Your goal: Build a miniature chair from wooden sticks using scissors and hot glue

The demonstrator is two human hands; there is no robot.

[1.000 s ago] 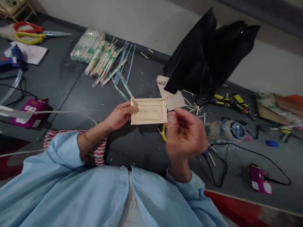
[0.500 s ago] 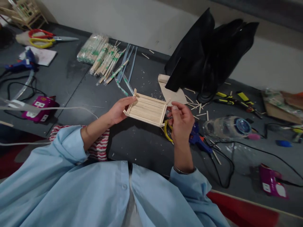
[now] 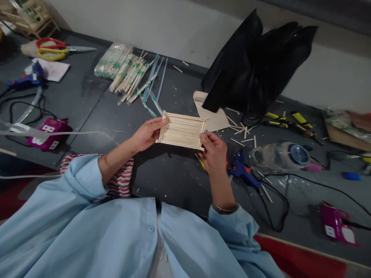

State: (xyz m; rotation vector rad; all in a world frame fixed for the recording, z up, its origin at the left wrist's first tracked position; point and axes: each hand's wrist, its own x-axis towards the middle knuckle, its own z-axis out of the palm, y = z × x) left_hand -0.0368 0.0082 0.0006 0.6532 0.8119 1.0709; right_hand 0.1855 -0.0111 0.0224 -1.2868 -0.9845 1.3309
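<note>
A small rectangular tray of pale wooden sticks (image 3: pixel 182 131) is held above the dark table (image 3: pixel 168 177), its slatted face turned up. My left hand (image 3: pixel 147 133) grips its left end, thumb on top. The right end is pinched by my right hand (image 3: pixel 213 150), with the thumb on the edge and the other fingers partly hidden beneath. Just right of my right hand lies a blue glue gun (image 3: pixel 243 170). Part of something yellow and red shows behind that hand.
Wrapped stick bundles (image 3: pixel 130 73) lie at the back, beside blue strips (image 3: pixel 162 79). A black bag (image 3: pixel 261 73) stands back right, near loose sticks and a plastic bottle (image 3: pixel 279 155). Scissors (image 3: pixel 53 49), another glue gun (image 3: pixel 29 77) and a purple box (image 3: pixel 48 133) are left.
My right hand has moved left and closed on the tray's right end, where it was beside the corner before. The tray has turned slightly and looks more level.
</note>
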